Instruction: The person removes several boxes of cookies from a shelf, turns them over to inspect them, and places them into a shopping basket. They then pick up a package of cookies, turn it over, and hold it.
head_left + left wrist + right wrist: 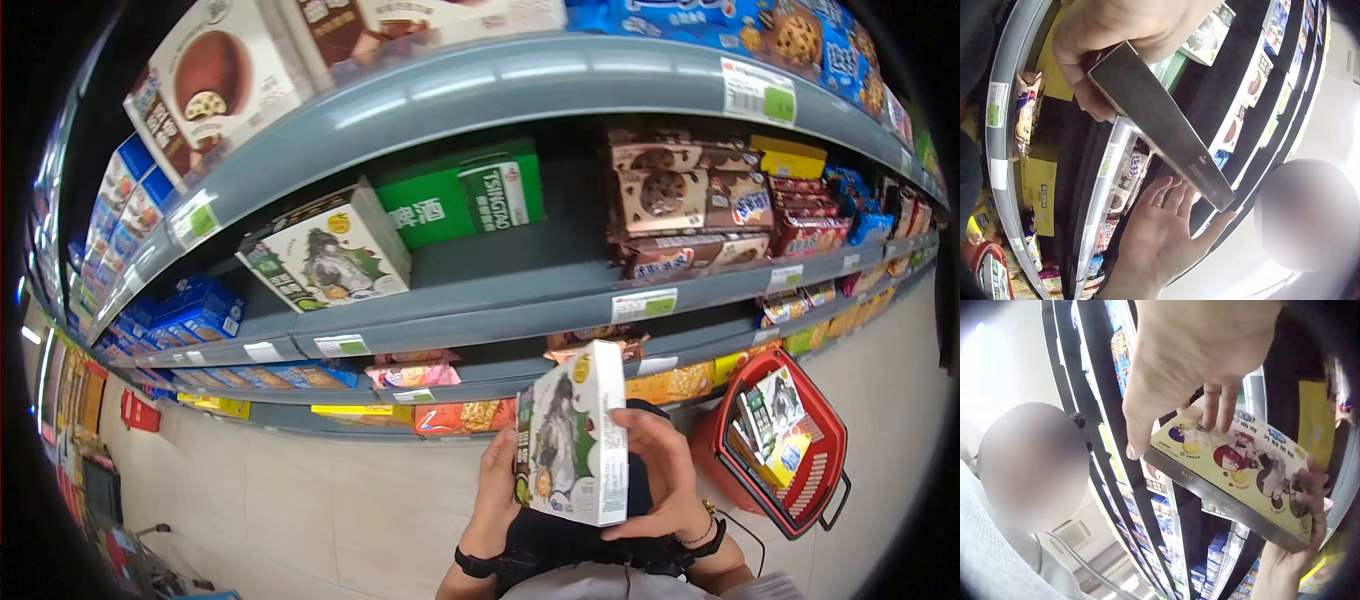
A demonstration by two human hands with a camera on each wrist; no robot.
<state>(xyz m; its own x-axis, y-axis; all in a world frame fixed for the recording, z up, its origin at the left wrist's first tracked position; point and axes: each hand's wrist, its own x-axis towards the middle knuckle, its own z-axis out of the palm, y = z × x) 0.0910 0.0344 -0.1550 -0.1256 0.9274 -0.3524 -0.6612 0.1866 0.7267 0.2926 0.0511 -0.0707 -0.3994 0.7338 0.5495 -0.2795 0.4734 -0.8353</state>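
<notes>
A white and green cookie box (570, 440) is held upright in front of the body, between both hands. My left hand (495, 485) grips its left edge; in the left wrist view that hand (1129, 31) covers one end of the box's dark narrow side (1154, 119). Around the right edge curls my right hand (665, 480), with its thumb low and fingers higher up. The box's back (1235, 459), printed with cookies and fruit, faces the right wrist view, where the right fingertips (1211, 412) lie against it. A matching box (330, 255) stands on the shelf ahead.
Beside that shelf box is a green Tsingtao carton (460, 200). Brown cookie packs (690, 205) lie further right. To my right, a red shopping basket (715, 440) on the floor holds a similar box (770, 415). Lower shelves carry snack packs (465, 415).
</notes>
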